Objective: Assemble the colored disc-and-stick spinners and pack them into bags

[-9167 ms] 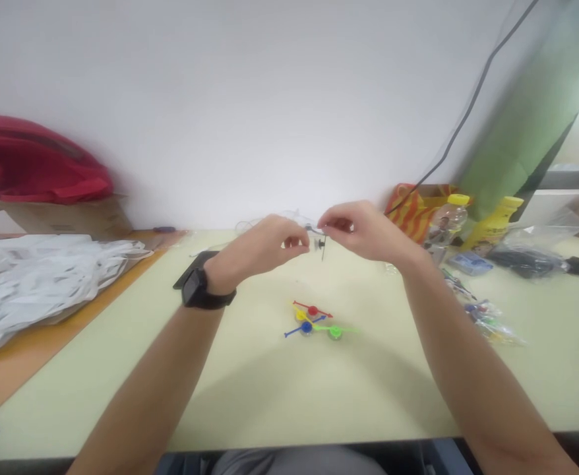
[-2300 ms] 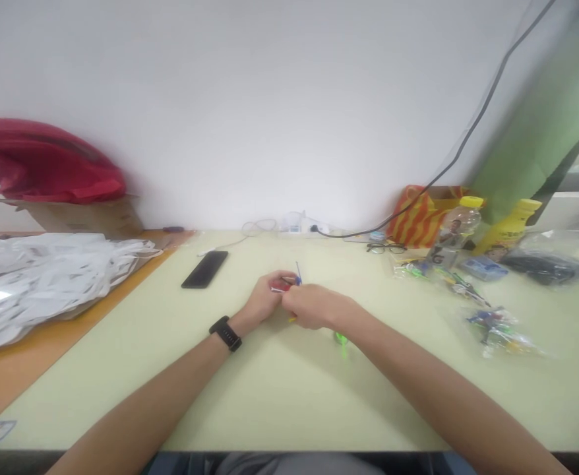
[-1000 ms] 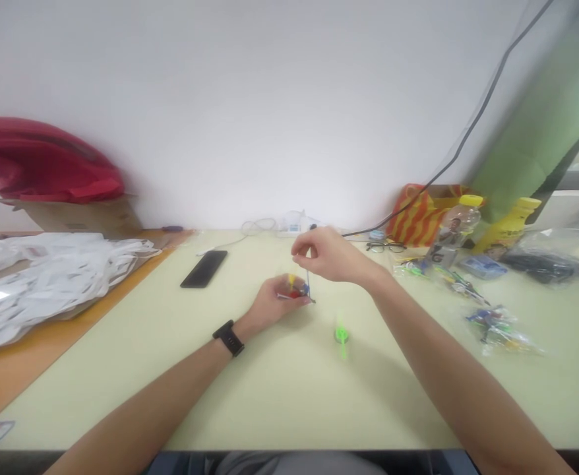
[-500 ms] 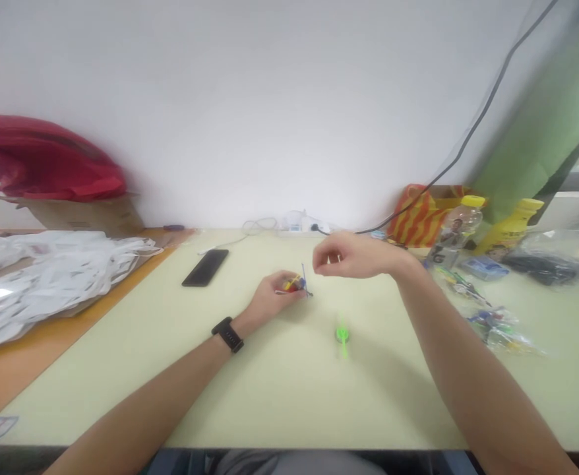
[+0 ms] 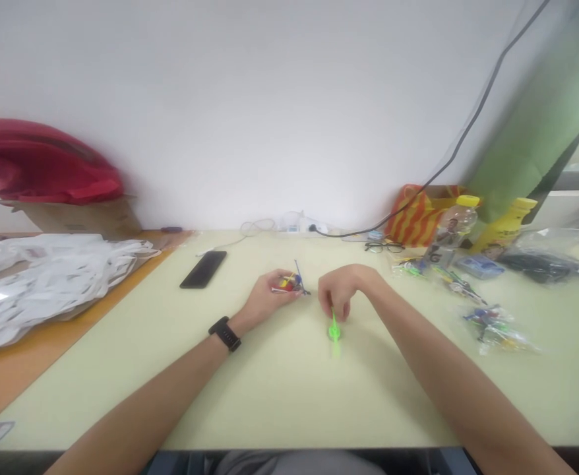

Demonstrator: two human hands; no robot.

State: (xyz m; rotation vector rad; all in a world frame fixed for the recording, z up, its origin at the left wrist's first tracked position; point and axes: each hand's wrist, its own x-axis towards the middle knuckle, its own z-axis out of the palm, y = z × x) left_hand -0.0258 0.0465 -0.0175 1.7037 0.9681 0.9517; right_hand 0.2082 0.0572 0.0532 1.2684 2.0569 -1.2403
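Observation:
My left hand [image 5: 266, 300] rests on the pale green table [image 5: 270, 396] with its fingers closed around a small bundle of red, yellow and blue plastic pieces [image 5: 292, 284]; a thin blue stick pokes up out of it. A black watch sits on that wrist. My right hand [image 5: 341, 290] is lowered to the table just right of it, fingertips pinched on the upper end of a green plastic piece [image 5: 334, 328] with a round hub and a thin arm, which is slightly blurred.
A black phone [image 5: 203, 269] lies at the back left. White bags [image 5: 47, 277] and a red bag [image 5: 42, 161] are on the left. Glasses [image 5: 386, 247], bottles [image 5: 450, 231] and clear packets of coloured parts [image 5: 492, 326] crowd the right. Cables [image 5: 289, 227] run along the wall.
My right hand has come down from above the table to the green piece and pinched it; the piece has shifted slightly left. My left hand has kept its bundle in place.

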